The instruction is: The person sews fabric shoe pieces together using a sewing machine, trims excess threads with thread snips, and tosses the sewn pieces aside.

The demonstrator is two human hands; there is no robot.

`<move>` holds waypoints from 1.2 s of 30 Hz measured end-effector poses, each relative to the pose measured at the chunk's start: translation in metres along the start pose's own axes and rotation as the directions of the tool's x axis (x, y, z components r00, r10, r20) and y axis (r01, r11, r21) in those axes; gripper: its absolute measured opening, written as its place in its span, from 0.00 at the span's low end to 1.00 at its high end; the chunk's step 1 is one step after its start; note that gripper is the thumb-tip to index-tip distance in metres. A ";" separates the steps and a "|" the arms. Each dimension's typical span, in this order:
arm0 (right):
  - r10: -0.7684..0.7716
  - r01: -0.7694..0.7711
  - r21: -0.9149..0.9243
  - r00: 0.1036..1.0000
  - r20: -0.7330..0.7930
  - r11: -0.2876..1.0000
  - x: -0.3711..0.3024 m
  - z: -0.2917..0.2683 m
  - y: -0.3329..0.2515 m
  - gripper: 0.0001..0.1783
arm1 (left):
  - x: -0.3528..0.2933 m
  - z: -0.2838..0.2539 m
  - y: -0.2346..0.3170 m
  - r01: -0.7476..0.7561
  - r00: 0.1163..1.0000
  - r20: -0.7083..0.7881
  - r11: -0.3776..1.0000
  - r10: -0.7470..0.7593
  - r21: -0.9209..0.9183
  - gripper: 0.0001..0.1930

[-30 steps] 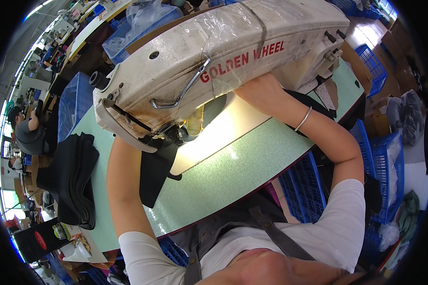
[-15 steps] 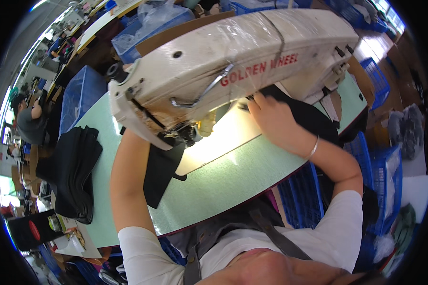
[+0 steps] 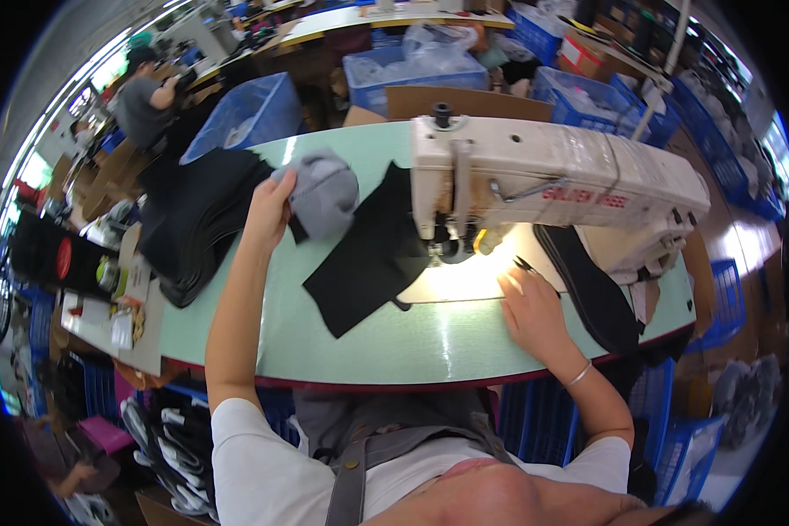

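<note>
My left hand [image 3: 271,210] is closed on a rounded grey fabric piece [image 3: 326,191], raised beside a stack of black fabric pieces [image 3: 188,223]. A flat black fabric piece [image 3: 359,272] lies on the pale green table, its right end at the needle area of a white sewing machine [image 3: 570,171]. Under the machine's arm, in the bright lamp light, my right hand [image 3: 535,317] rests palm down. Small dark thread snips [image 3: 523,263] poke out from its fingers, mostly covered. Right of that hand lies a long, rounded black piece [image 3: 592,294].
Behind the table [image 3: 386,351] stand blue bins [image 3: 254,114] with clear plastic bags and a cardboard flap [image 3: 465,103]. A side shelf [image 3: 105,329] with small items sits at the left. Blue crates [image 3: 535,412] are below the front edge. A co-worker [image 3: 145,101] sits far left.
My left hand has come out from behind the machine head and now holds the grey fabric piece at the left. The view has swung, showing more table. My right hand has drawn nearer to me.
</note>
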State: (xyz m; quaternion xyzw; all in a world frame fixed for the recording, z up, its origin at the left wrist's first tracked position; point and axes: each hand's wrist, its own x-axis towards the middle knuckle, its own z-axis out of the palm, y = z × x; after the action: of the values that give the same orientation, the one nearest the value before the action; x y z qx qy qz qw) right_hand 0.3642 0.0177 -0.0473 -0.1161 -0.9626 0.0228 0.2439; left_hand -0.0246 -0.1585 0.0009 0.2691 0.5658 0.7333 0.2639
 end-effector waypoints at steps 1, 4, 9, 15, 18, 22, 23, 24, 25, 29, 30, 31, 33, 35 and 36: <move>-0.082 0.078 0.093 0.996 0.039 0.993 0.004 -0.005 -0.010 0.27 | -0.031 -0.019 0.009 0.061 0.998 0.028 0.997 -0.059 -0.051 0.18; -0.278 0.278 0.247 0.960 -0.033 0.928 0.029 -0.016 -0.042 0.24 | -0.109 -0.034 0.008 0.086 0.995 0.063 0.964 -0.072 -0.251 0.21; -0.412 0.433 0.364 0.901 -0.137 0.825 0.090 -0.019 -0.098 0.36 | -0.196 -0.016 -0.012 0.238 0.971 0.171 0.732 -0.166 -0.639 0.26; -0.531 0.502 0.625 0.832 -0.161 0.597 0.128 0.037 -0.112 0.29 | -0.226 0.006 -0.025 0.159 0.986 0.161 0.597 -0.050 -0.787 0.36; -0.577 0.594 0.556 0.783 -0.232 0.582 0.126 0.045 -0.126 0.16 | -0.226 0.017 -0.033 0.141 0.978 0.203 0.576 0.044 -0.805 0.38; -0.508 0.547 0.458 0.833 -0.218 0.701 0.129 0.049 -0.133 0.07 | -0.222 0.024 -0.028 0.168 0.966 0.243 0.500 0.088 -0.849 0.39; -0.452 0.460 0.438 0.883 -0.130 0.772 0.131 0.049 -0.129 0.07 | -0.221 0.021 -0.027 0.215 0.966 0.257 0.454 0.032 -0.865 0.39; -0.364 0.321 0.495 0.932 -0.011 0.807 0.128 0.045 -0.120 0.07 | -0.220 0.020 -0.025 0.226 0.963 0.268 0.451 0.031 -0.864 0.39; -0.366 0.322 0.495 0.931 -0.009 0.807 0.127 0.038 -0.120 0.07 | -0.221 0.016 -0.021 0.229 0.969 0.241 0.549 -0.052 -0.804 0.38; -0.305 0.487 0.599 0.871 -0.384 0.635 0.108 -0.030 -0.126 0.14 | -0.217 0.024 -0.016 0.207 0.978 0.169 0.681 -0.124 -0.702 0.37; -0.421 0.593 0.500 0.804 -0.421 0.632 0.102 -0.041 -0.129 0.15 | -0.219 0.026 -0.017 0.204 0.979 0.161 0.679 -0.126 -0.706 0.37; -0.421 0.589 0.503 0.806 -0.416 0.632 0.097 -0.041 -0.131 0.15 | -0.218 0.026 -0.017 0.258 0.965 0.212 0.723 -0.156 -0.641 0.38; -0.578 0.659 0.190 0.739 -0.346 0.728 0.091 -0.040 -0.133 0.13 | -0.220 0.030 -0.022 0.308 0.947 0.257 0.760 -0.191 -0.572 0.40; -0.612 0.700 0.190 0.701 -0.367 0.688 0.088 -0.031 -0.124 0.11 | -0.221 0.035 -0.036 0.093 0.869 0.461 0.857 0.179 -0.507 0.43; -0.625 0.718 0.206 0.686 -0.372 0.665 0.082 -0.029 -0.124 0.10 | -0.224 0.032 -0.041 0.096 0.851 0.480 0.835 0.213 -0.541 0.42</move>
State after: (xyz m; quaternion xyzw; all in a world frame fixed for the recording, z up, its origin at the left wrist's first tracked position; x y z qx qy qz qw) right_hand 0.2817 -0.0837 0.0290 0.2919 -0.8747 0.0778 0.3791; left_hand 0.1615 -0.2823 -0.0534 0.3885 0.2309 0.7707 0.4492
